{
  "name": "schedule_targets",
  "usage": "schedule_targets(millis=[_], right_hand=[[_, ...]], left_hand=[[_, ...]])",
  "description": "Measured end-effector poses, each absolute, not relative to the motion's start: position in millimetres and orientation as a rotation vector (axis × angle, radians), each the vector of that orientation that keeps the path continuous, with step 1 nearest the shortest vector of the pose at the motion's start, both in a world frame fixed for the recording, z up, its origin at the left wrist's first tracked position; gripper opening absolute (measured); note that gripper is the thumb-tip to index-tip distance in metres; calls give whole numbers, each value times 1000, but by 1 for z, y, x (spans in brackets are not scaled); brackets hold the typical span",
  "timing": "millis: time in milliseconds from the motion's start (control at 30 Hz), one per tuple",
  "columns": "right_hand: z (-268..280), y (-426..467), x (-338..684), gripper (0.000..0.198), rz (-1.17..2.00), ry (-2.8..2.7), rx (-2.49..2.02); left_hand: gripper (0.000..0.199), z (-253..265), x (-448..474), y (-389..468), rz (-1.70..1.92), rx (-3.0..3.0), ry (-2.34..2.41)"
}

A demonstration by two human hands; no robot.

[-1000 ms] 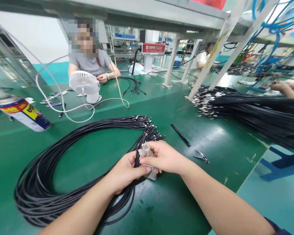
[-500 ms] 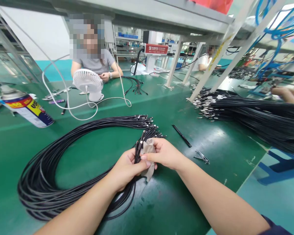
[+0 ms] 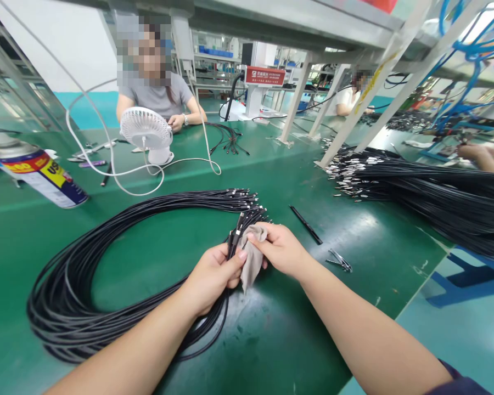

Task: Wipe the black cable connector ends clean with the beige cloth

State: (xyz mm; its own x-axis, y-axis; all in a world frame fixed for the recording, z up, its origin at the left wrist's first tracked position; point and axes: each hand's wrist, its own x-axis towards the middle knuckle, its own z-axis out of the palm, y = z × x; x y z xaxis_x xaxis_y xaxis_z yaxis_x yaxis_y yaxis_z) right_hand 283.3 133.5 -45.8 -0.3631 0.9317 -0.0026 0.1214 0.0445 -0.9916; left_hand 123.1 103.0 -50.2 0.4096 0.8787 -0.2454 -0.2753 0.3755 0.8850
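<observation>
Two bare hands meet near the middle of a green surface (image 3: pixel 354 241). The left hand (image 3: pixel 212 277) is closed around a few black cables (image 3: pixel 107 241) just behind their metal plug ends. The right hand (image 3: pixel 282 249) pinches a small grey cloth (image 3: pixel 252 260) against those ends. The cables belong to a large looped bundle that curves out toward the left edge of the surface and comes back round to the hands, with many plug tips (image 3: pixel 247 200) fanned out just beyond the fingers.

Judging by this, the wiping looks to be at an early or middle stage: only the few ends in the grip are under the cloth, and most tips lie loose beyond it. Which ends are already wiped cannot be told.

Near the left edge lies a spray can (image 3: pixel 37 173) with a red, yellow and blue label; only the letters "US" can be read. A white fan (image 3: pixel 147 131) stands beyond the loop. A red sign (image 3: pixel 264 75) at the far side has writing too small to read. Small metal tweezers (image 3: pixel 340 261) and a thin black rod (image 3: pixel 305 225) lie right of the hands. Another cable heap (image 3: pixel 428 192) fills the right edge. A co-worker (image 3: pixel 156 96) sits at the far edge.
</observation>
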Motion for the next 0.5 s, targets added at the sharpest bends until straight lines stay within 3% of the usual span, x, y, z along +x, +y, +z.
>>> schedule_targets(millis=[233,500], right_hand=[[-42,133,292,15,629,-2088,-1049],[-45,134,293,15,442,-2077,-1089]], left_hand=[[41,-58,123,106,845,877,811],[37,-60,122,108,842,833,800]])
